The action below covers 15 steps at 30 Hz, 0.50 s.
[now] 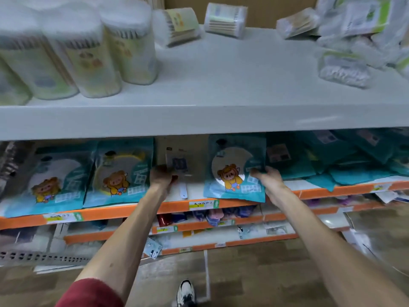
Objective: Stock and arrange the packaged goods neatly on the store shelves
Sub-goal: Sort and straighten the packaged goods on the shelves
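On the second shelf (132, 210), my right hand (269, 181) grips the right edge of a teal packet with a cartoon bear (234, 167), which stands upright at the shelf's front. My left hand (161, 177) holds a pale grey packet (181, 160) by its lower left corner, just left of the teal one. Two more teal bear packets (119, 171) (53, 178) stand in a row further left. Several teal packets (345, 156) lie in a loose heap to the right.
The white top shelf (221, 89) carries tall cotton-swab tubs (88, 52) at the left, toppled swab boxes (225, 19) at the back and clear bags (363, 41) at the right. Lower orange-edged shelves (199, 227) hold small goods. My shoe (186, 293) stands on the wooden floor.
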Each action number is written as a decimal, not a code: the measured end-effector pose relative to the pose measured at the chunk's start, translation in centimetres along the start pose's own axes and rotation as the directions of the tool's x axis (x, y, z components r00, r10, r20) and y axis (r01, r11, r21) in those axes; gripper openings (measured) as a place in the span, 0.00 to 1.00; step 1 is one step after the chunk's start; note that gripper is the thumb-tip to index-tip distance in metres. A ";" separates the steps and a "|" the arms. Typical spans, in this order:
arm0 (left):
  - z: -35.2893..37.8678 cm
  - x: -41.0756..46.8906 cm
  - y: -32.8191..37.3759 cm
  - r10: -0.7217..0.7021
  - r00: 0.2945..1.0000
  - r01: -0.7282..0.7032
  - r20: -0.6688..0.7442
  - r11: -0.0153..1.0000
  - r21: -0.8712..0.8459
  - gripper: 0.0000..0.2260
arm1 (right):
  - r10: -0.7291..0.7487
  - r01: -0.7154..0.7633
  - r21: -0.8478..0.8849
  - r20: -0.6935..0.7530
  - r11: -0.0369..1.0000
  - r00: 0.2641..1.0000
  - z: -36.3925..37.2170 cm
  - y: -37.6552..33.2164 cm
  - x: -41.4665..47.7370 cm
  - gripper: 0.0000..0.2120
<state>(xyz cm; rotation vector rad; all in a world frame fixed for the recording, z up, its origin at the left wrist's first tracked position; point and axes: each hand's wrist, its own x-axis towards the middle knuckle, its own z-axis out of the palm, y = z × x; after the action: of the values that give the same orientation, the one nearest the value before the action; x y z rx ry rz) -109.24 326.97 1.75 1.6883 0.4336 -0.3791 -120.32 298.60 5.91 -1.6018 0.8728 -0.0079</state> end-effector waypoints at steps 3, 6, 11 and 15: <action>0.4 0.7 0.1 0.029 0.999 -0.027 -0.030 0.999 0.045 0.01 | 0.007 -0.007 -0.004 -0.017 1.000 1.000 0.1 -0.3 0.3 0.07; 0.2 1.2 -0.2 0.138 0.990 -0.122 -0.041 0.954 0.275 0.07 | 0.016 -0.015 0.017 -0.033 1.000 0.999 0.4 -0.6 0.3 0.06; -0.2 1.2 -0.3 0.257 0.966 -0.212 -0.022 0.841 0.498 0.13 | 0.024 -0.023 0.029 -0.027 0.999 0.999 0.8 -0.5 0.1 0.06; -0.6 0.0 0.2 0.302 0.953 -0.268 0.036 0.777 0.570 0.13 | 0.024 -0.022 0.063 -0.029 0.998 0.999 0.9 -0.9 -0.7 0.10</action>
<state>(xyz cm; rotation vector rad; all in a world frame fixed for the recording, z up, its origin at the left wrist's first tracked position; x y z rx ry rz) -109.09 327.51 2.01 2.3215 0.0905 -0.2446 -119.96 299.66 6.75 -1.5366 0.9055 -0.0429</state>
